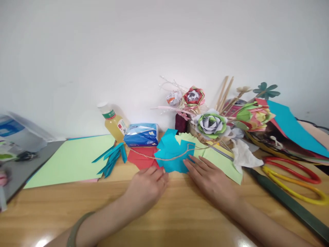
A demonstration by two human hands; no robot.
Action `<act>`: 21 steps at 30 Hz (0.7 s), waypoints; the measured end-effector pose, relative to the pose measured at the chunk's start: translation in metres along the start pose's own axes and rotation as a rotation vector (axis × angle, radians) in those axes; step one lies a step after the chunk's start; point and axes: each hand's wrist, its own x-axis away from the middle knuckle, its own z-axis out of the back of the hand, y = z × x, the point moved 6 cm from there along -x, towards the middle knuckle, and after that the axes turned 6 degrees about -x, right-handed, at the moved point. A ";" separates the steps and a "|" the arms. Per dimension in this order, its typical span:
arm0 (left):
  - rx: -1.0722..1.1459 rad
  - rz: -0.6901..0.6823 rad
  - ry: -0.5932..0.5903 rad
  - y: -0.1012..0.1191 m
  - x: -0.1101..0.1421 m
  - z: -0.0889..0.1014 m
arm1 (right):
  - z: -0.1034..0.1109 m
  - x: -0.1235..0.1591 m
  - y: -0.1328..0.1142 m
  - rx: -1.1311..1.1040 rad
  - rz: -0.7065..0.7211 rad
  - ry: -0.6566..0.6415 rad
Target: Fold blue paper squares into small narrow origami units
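Note:
My left hand [147, 185] rests on the table with its fingers bent and pressed together at the lower left edge of the blue cut paper [176, 154]. Whatever is between those fingertips is hidden. To the right, my right hand [212, 178] lies flat with fingers stretched out, its fingertips on the right part of the blue paper and near the light green paper [228, 166]. A thin brown twine [164, 159] runs across the blue paper. Red paper pieces [140, 157] sit partly beneath and left of it.
Folded blue strips [111, 159] lie on a large green sheet [69, 161] at left. A drink bottle [113, 123] and tissue pack [141, 134] stand behind. Paper flowers [211, 124], scissors with red and yellow handles [295, 199] and a dark green tool [288, 202] occupy the right.

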 end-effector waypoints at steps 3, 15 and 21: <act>0.005 -0.024 0.049 0.005 0.003 -0.002 | 0.004 0.000 -0.005 0.018 0.033 0.011; 0.028 -0.061 0.120 0.016 0.008 -0.009 | 0.028 0.006 -0.032 -0.176 0.264 0.085; 0.076 -0.126 0.126 0.024 0.012 -0.004 | 0.035 0.006 -0.034 -0.382 0.183 0.021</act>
